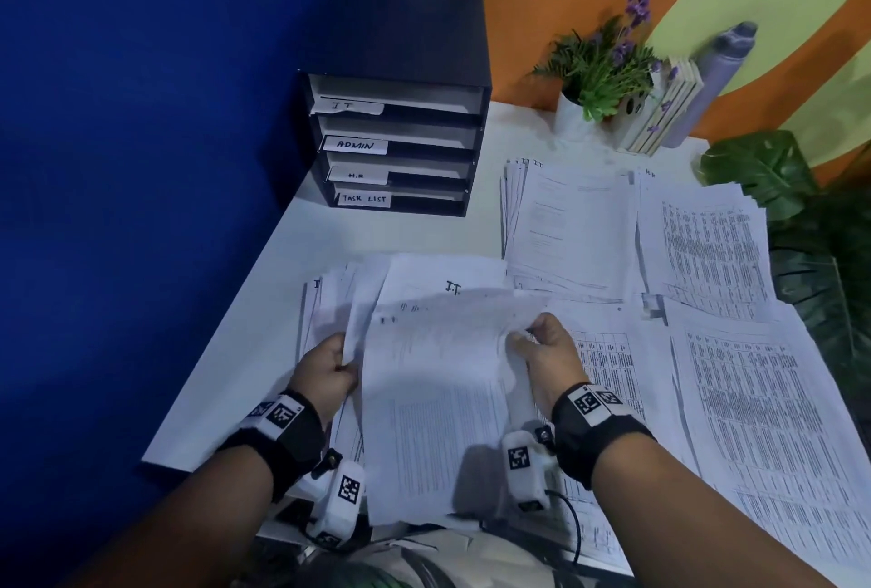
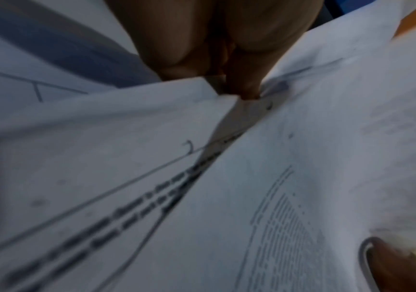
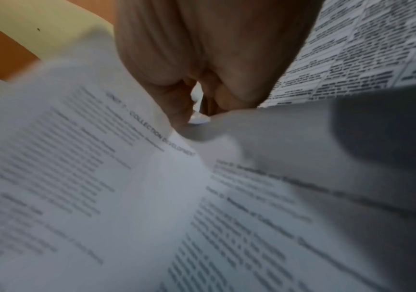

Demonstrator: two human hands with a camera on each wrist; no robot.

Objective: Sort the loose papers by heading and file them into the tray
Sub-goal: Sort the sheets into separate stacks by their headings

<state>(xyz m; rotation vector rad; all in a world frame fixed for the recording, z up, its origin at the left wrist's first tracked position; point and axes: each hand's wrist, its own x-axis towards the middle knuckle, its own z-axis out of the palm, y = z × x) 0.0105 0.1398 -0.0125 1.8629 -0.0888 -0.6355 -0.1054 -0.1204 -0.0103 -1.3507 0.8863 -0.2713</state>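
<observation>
Left hand (image 1: 330, 363) and right hand (image 1: 546, 352) pinch a printed sheet (image 1: 438, 399) near the desk (image 1: 264, 304) edge; tray (image 1: 400, 116) labels: IT, ADMIN, H.R, TASK LIST.

tray (image 1: 400, 45) at table (image 1: 292, 238) back left, paper stacks (image 1: 707, 257) right, plant (image 1: 601, 64) behind them

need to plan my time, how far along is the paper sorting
Done: several piles lie sorted on the table. In hand: left hand and right hand each grip the I.T. stack. Left: the tray slots look mostly unfilled.
</observation>
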